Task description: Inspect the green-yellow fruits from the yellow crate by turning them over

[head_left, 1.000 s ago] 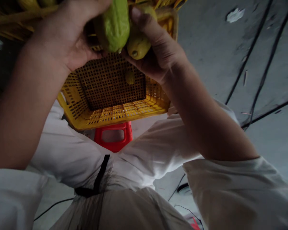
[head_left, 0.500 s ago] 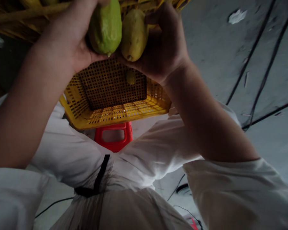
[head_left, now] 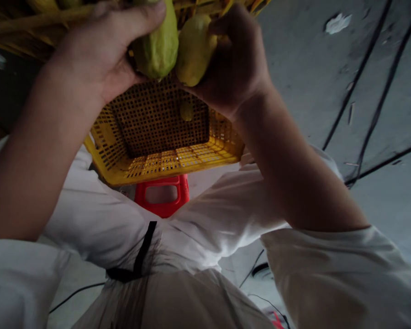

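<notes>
My left hand [head_left: 102, 55] is closed on a ridged green papaya [head_left: 159, 52], its thumb lying across the upper part. In my right hand [head_left: 238, 64] is a smaller yellow-green papaya [head_left: 193, 55], gripped from the right side. The two fruits sit side by side, almost touching, over a yellow plastic crate [head_left: 171, 171]. Inside that crate one small yellowish fruit [head_left: 187, 110] rests near the far right of the perforated bottom. The fingers beneath both papayas are partly hidden.
Another yellow crate [head_left: 37, 20] with several fruits stands at the top left, beyond my hands. A red plastic stool [head_left: 162, 210] shows between my legs, just below the near crate. Dark cables [head_left: 380, 87] and a crumpled white scrap [head_left: 338, 23] lie on the grey floor at right.
My left thumb has come over the green papaya, which has turned and shifted slightly right. The yellow-green papaya has rolled in my right hand, so its end points more downward and away.
</notes>
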The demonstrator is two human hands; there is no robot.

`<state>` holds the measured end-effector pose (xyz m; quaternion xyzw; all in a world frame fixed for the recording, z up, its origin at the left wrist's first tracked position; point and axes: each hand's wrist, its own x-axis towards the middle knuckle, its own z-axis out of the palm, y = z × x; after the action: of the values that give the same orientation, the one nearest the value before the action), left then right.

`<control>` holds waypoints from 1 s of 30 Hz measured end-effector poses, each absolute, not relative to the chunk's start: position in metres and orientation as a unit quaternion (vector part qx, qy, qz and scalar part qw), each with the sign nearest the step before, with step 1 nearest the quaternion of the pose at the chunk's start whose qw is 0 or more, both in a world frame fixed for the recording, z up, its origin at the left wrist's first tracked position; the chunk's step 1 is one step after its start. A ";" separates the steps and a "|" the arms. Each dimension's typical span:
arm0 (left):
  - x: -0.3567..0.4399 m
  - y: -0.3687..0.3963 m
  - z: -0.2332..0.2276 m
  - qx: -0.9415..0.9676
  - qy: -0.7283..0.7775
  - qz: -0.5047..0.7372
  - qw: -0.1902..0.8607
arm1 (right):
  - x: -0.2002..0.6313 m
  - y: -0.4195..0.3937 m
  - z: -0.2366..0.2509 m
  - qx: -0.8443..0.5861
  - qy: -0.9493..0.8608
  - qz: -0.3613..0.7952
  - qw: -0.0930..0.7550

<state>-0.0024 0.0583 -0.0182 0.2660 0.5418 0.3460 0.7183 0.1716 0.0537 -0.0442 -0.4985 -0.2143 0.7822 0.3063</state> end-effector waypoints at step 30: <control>0.001 0.055 -0.026 0.269 0.613 0.342 0.659 | 0.166 0.049 -0.055 -0.468 -0.245 0.779 0.338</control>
<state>0.0015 0.0546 -0.0263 0.2685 0.6134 0.3422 0.6592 0.1657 0.0489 -0.0548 -0.4681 -0.2448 0.7788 0.3382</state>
